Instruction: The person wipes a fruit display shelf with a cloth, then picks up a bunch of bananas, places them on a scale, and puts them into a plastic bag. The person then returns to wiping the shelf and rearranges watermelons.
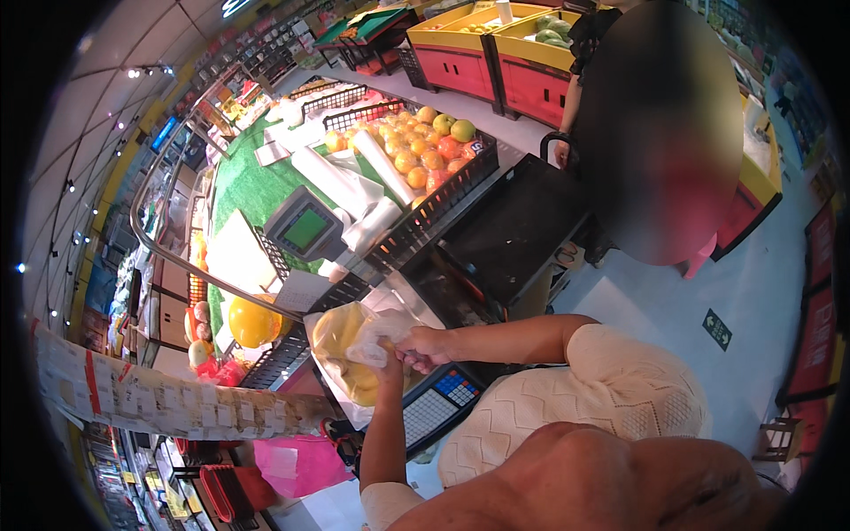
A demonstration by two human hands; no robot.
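A clear plastic bag (pixel 366 337) of yellow fruit (pixel 362 383), apparently bananas, rests on the platter of an electronic scale (pixel 425 419). My left hand (pixel 388 364) grips the bag's gathered neck from the near left side. Close against it, my right hand (pixel 426 346) closes on the same bunched plastic. The fingers partly overlap, so the exact grip is hidden. Beside the bag, the scale's keypad (pixel 459 387) faces me. Its green display (pixel 307 227) stands on a post beyond the bag.
Beyond the scale lie plastic bag rolls (pixel 335 179) and a black crate (pixel 493 156) of oranges. A large yellow round object (pixel 254 321) sits left, near a metal rail (pixel 199 271). A taped column (pixel 179 405) crosses lower left. Another person's hand (pixel 562 154) is beside a black-topped surface (pixel 514 222).
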